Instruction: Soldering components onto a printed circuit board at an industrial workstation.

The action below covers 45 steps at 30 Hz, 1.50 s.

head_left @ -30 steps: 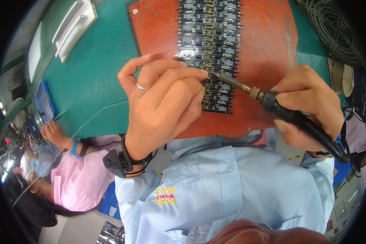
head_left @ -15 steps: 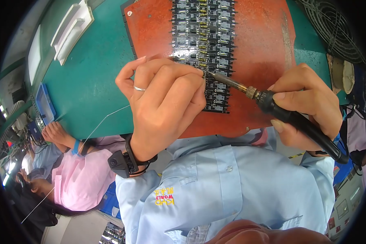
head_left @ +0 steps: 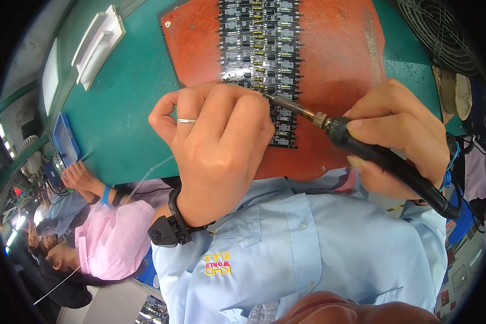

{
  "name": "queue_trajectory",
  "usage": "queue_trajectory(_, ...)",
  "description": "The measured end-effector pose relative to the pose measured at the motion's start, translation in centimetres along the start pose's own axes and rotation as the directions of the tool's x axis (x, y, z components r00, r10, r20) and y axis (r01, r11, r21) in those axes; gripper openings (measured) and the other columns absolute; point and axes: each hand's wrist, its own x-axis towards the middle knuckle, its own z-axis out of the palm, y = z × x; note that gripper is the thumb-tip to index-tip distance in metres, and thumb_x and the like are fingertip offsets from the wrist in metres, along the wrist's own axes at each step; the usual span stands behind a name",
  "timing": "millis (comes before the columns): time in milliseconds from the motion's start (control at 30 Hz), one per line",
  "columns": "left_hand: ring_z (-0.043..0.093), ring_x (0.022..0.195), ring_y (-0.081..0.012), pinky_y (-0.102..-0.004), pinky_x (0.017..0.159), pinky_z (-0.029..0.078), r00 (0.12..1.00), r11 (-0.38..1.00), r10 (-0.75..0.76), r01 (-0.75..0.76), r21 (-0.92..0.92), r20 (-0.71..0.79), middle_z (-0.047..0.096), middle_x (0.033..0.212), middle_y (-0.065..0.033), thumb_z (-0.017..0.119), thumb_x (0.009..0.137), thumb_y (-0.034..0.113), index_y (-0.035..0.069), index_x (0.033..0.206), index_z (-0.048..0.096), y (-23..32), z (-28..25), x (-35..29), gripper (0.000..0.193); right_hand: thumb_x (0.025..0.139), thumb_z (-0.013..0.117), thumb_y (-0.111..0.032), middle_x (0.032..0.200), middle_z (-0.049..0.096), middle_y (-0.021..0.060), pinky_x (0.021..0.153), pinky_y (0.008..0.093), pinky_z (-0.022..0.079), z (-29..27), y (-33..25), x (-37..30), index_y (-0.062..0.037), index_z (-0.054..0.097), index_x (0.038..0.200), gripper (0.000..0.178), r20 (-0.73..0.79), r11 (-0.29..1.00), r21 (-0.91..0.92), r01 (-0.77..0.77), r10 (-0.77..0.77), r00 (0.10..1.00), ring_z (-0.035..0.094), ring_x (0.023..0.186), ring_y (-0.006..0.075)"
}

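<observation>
My left hand (head_left: 216, 143), wearing a ring, is closed in a pinch over the lower part of a panel of small black circuit boards (head_left: 260, 51). A thin solder wire (head_left: 155, 166) trails from beneath this hand toward the lower left; its end at the fingertips is hidden. In my right hand (head_left: 405, 132), a black-handled soldering iron (head_left: 364, 144) is gripped like a pen. Its metal tip meets the boards right beside my left fingertips. The panel lies on a red mat (head_left: 337, 59), its boards carrying rows of small yellow and silvery parts.
A green tabletop (head_left: 121, 116) surrounds the mat. White plastic pieces (head_left: 97, 48) lie at the far left, with a blue tray (head_left: 66, 139) at the table's left edge. A wire fan guard (head_left: 440, 38) stands far right. Another person in pink (head_left: 113, 237) sits to my left.
The boards and mat sit slightly farther left in view. Both hands have shifted a little, the soldering iron moving left with the right hand. Its tip stays at the boards.
</observation>
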Motion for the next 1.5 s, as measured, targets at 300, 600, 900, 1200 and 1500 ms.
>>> queue_trajectory(300,0.061,0.078,-0.0216,-0.0394,0.087,0.043,0.998,0.955,0.043,-0.052,-0.291,-0.038,0.063,0.085,-0.0008,0.075,0.076,0.002,0.007,0.085,0.063,-1.8,-0.3,-0.9,0.016,0.076,0.073,-0.01,0.091,0.063,0.0229,0.063,0.0338,0.047,-2.7,-0.7,-2.0,0.0052,0.059,0.104,0.034,-0.08,0.996,0.028,-0.09,0.092,0.993,0.061,0.075,0.0257)
queue_trajectory(600,0.058,0.071,-0.0195,-0.0265,0.054,0.046,0.981,0.868,-0.158,0.085,-0.489,-0.11,0.059,0.08,-0.0101,0.074,0.074,-0.008,0.001,0.086,0.065,-3.1,0.2,-0.9,0.017,0.077,0.074,-0.013,0.091,0.063,0.022,0.064,0.0337,0.048,-2.4,-0.6,-0.6,0.0029,0.06,0.101,0.032,0.017,0.981,0.086,-0.173,0.172,0.985,0.061,0.076,0.0258)
queue_trajectory(900,0.058,0.066,-0.0195,-0.0292,0.053,0.046,0.992,0.876,-0.074,0.013,-0.481,-0.107,0.058,0.078,-0.0088,0.075,0.075,-0.006,0.0,0.089,0.067,-3.1,0.8,-0.4,0.018,0.071,0.074,-0.01,0.088,0.064,0.0207,0.06,0.0318,0.049,-2.2,-0.3,1.2,0.002,0.061,0.097,0.031,0.085,0.981,0.063,-0.182,0.176,0.981,0.063,0.072,0.0246)
queue_trajectory(1200,0.059,0.064,-0.0187,-0.0304,0.053,0.048,0.989,0.827,-0.146,0.105,-0.553,-0.032,0.06,0.079,-0.0081,0.075,0.073,-0.007,0.001,0.09,0.066,-3.1,0.3,-0.7,0.02,0.07,0.074,-0.008,0.088,0.065,0.0211,0.061,0.0317,0.048,-2.4,-0.1,1.3,0.0023,0.062,0.099,0.033,0.124,0.98,0.066,-0.189,0.18,0.976,0.063,0.073,0.0243)
queue_trajectory(1500,0.061,0.067,-0.021,-0.0313,0.055,0.049,0.997,0.874,-0.071,0.042,-0.484,-0.041,0.06,0.081,-0.0083,0.074,0.074,-0.006,0.001,0.09,0.066,-3.2,0.5,-0.3,0.019,0.071,0.074,-0.009,0.089,0.065,0.021,0.061,0.0317,0.047,-2.1,0.1,1.2,0.0022,0.062,0.099,0.033,0.117,0.982,0.058,-0.182,0.174,0.978,0.062,0.073,0.0241)
